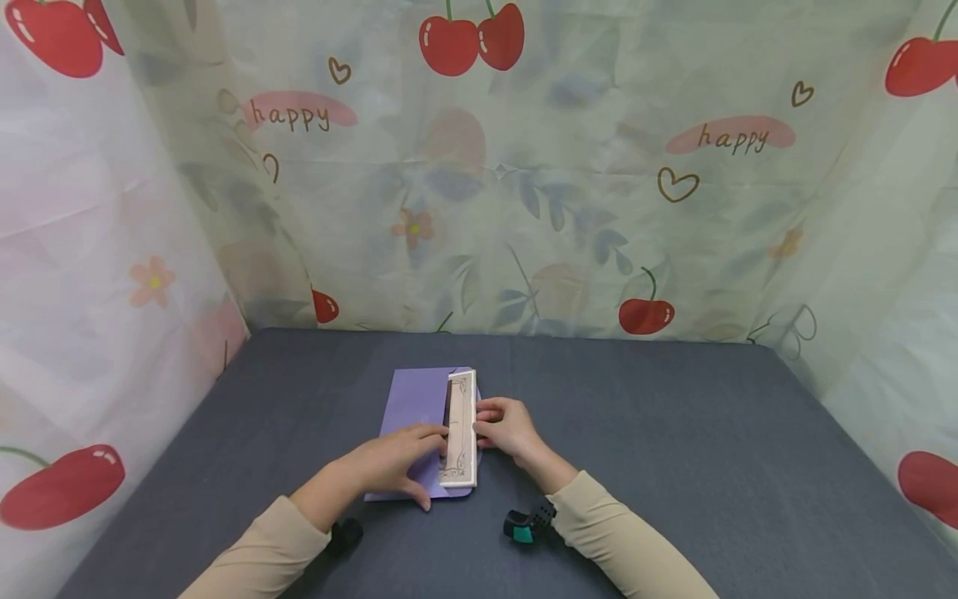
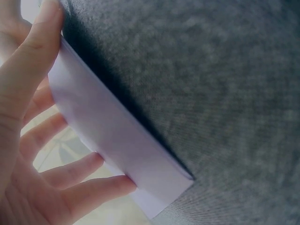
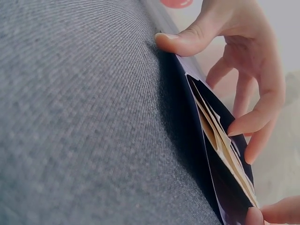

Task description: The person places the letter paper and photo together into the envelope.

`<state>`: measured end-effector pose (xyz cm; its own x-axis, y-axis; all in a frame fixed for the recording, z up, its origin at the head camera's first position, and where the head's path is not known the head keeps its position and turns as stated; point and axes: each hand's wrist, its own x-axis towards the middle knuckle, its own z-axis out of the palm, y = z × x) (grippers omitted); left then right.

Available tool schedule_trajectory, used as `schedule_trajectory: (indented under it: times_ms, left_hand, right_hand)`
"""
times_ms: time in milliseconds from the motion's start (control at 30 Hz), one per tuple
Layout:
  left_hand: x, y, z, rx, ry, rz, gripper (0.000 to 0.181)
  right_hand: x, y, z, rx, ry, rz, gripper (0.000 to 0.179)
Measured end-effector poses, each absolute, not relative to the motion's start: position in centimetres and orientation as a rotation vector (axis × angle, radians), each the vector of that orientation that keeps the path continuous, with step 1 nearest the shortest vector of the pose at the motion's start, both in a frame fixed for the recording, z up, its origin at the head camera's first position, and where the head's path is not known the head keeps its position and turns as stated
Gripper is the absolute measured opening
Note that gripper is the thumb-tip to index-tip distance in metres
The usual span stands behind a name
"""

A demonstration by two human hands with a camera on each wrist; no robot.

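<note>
A purple paper folder [image 1: 417,394] lies on the dark table, with a long cream card [image 1: 461,428] printed with scroll ornaments along its right side. My left hand [image 1: 398,456] is over the folder's near left part, fingers extended to the card's left edge, thumb at the near edge. At the card's right edge, my right hand [image 1: 512,429] has its fingers bent, pinching the side. In the right wrist view, several cream papers [image 3: 219,136] show inside the folder's gaping side. The purple surface [image 2: 117,136] fills the middle of the left wrist view, touched by the left fingertips.
A dark cloth [image 1: 636,449] covers the table. Behind it hangs a pale curtain [image 1: 524,208] with cherries and "happy" lettering, continuing along both sides. A black and teal wrist device [image 1: 524,528] sits by the right cuff, and a dark one [image 1: 346,537] by the left.
</note>
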<state>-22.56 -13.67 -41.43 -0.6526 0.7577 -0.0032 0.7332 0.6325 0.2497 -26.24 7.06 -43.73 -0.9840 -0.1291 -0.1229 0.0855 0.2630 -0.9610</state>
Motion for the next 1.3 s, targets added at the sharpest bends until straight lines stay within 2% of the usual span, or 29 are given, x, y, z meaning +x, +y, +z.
schedule_trajectory:
  times_ms: [1300]
  left_hand:
    - [-22.6,-13.6,-41.5,1.253,2.727,0.371,0.059]
  right_hand:
    - [-26.1,5.9,-44.4,-0.108,2.394,-1.857,0.039]
